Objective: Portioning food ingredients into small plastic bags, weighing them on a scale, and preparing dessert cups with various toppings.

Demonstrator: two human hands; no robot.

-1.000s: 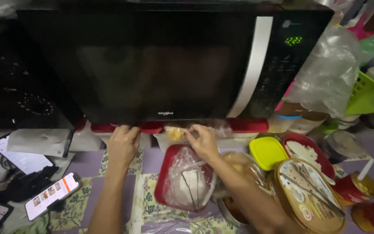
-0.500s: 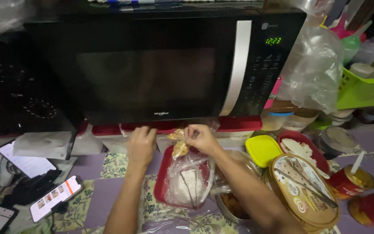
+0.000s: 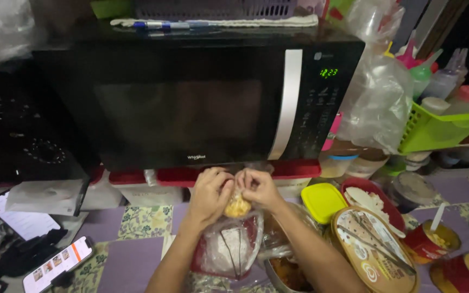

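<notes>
My left hand (image 3: pixel 210 194) and my right hand (image 3: pixel 257 186) meet in front of the black microwave (image 3: pixel 191 97), fingers pinched together on a small yellow-orange piece of food (image 3: pixel 238 206) in thin clear plastic. Just below them sits a red tray (image 3: pixel 229 247) covered by a crumpled clear plastic bag with white contents. Both forearms reach in from the bottom edge.
A yellow lid (image 3: pixel 323 201), a red bowl (image 3: pixel 373 198), a round tin with utensils (image 3: pixel 375 249) and red cups (image 3: pixel 432 241) crowd the right. A green basket of bottles (image 3: pixel 441 122) and a clear bag (image 3: pixel 378 103) stand beside the microwave. Phones (image 3: pixel 55 263) lie at left.
Both hands have come together, the left moving right to join the right on the yellow food. The camera view has tilted up and moved closer to the microwave.
</notes>
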